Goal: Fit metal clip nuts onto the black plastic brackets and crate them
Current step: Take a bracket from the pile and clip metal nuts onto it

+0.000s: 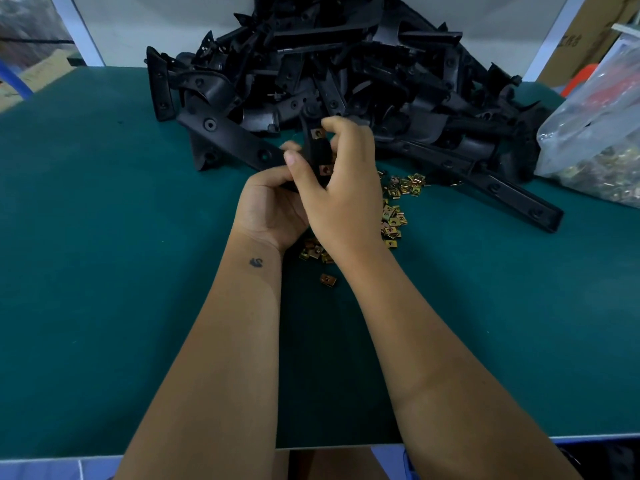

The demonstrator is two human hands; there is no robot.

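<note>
I hold one black plastic bracket (316,150) upright above the green table, between both hands. My left hand (273,202) grips its lower end from the left. My right hand (343,188) curls round its right side, fingertips near the upper clip. Two brass-coloured clip nuts sit on this bracket, one near the top (317,133) and one lower (325,169). Loose clip nuts (393,216) lie scattered on the table under and right of my hands. A single clip nut (327,279) lies apart, nearer me.
A big heap of black brackets (329,71) fills the back of the green table (104,254). One long bracket (512,192) reaches out to the right. A clear plastic bag of clip nuts (595,140) stands at the right edge. Cardboard boxes (581,39) stand behind it.
</note>
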